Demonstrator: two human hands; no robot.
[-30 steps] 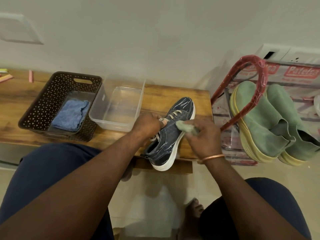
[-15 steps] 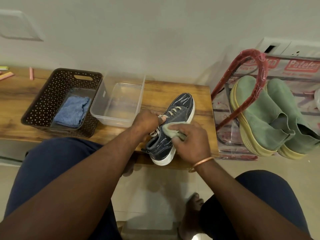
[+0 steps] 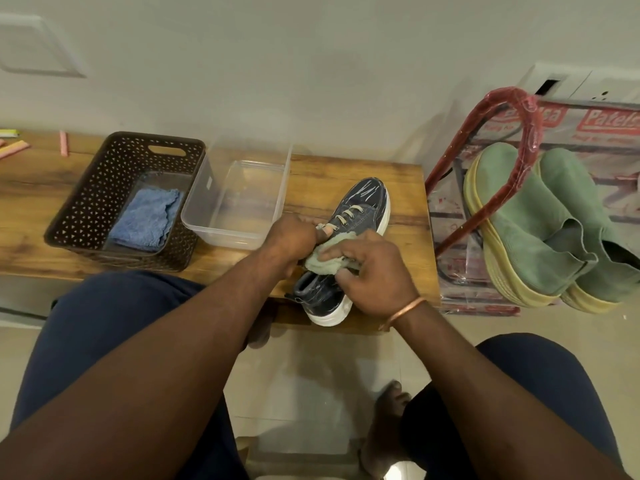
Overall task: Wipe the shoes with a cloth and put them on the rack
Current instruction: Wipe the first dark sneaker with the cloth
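A navy shoe (image 3: 362,206) sits on the wooden surface (image 3: 322,174), toe toward the wall, its laces pinched by the left grip (image 3: 291,237). The right grip (image 3: 375,271), fingers curled round a green cloth (image 3: 323,262), presses it to the upper. Green boots (image 3: 519,223) rest on the rack (image 3: 530,112) nearby.

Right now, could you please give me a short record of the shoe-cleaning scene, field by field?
Shoe: dark blue sneaker on the wooden bench, toe towards the wall
Steadying: left hand grips the sneaker at its laces
Wiping: right hand holds the green cloth against the sneaker's upper
Bench items: brown basket with a blue cloth inside; clear tub beside it
Rack: red rack to the right, green boots resting on it
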